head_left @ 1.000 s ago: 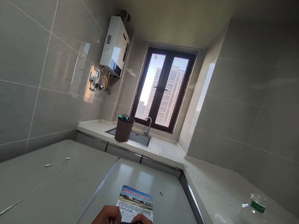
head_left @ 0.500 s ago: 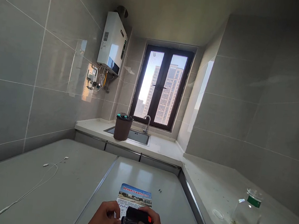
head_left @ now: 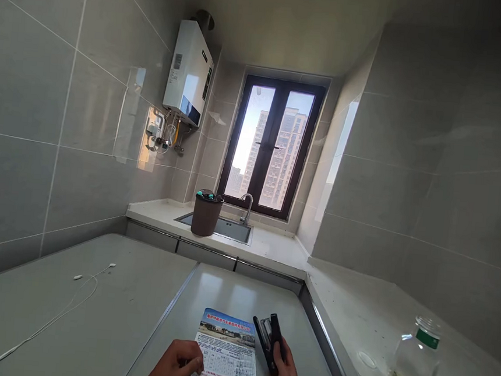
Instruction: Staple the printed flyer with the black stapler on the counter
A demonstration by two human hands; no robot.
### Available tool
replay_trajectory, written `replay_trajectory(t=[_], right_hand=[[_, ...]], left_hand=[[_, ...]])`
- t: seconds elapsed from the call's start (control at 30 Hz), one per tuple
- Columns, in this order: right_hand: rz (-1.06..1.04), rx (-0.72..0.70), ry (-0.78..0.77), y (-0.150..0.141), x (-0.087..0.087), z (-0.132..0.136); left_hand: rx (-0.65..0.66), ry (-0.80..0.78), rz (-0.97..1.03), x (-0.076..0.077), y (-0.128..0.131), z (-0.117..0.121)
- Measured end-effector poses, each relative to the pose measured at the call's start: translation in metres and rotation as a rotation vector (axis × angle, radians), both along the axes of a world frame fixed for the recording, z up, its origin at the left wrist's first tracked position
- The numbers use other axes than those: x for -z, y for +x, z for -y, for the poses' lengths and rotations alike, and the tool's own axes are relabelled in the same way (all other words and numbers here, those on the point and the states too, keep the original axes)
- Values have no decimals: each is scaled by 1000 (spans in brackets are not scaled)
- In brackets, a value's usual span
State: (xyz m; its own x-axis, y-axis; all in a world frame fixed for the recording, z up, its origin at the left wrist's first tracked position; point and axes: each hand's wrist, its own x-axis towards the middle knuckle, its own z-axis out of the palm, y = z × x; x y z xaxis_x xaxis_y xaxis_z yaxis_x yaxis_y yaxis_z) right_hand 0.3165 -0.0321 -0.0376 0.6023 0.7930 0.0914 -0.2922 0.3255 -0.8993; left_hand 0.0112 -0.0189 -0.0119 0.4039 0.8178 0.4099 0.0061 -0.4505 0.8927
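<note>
At lower centre of the frame, the right hand (head_left: 285, 373) is gripping a spread-open stapler (head_left: 267, 348) by its hinge end, ideally with fingertips clear of the gap, while the left hand (head_left: 179, 362), its pinch unclear, is curling at the printed flyer's (head_left: 228, 351) left edge.

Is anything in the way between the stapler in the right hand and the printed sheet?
Nothing visible is. The right hand holds the stapler beside the right edge of the printed sheet, and the left hand is over at the sheet's left edge.
</note>
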Motion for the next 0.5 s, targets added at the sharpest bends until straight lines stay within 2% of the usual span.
replay_trajectory(t=[0.13, 0.27, 0.33, 0.5], right_hand=[[-115, 112, 1, 14, 8, -3], [-53, 157, 4, 21, 8, 1], [-43, 190, -2, 21, 1, 7], [42, 382, 0, 19, -24, 19]], left_hand=[[-32, 11, -11, 8, 0, -6], [-21, 16, -39, 0, -2, -2], [-30, 21, -52, -8, -4, 3], [-73, 95, -177, -22, -5, 7]])
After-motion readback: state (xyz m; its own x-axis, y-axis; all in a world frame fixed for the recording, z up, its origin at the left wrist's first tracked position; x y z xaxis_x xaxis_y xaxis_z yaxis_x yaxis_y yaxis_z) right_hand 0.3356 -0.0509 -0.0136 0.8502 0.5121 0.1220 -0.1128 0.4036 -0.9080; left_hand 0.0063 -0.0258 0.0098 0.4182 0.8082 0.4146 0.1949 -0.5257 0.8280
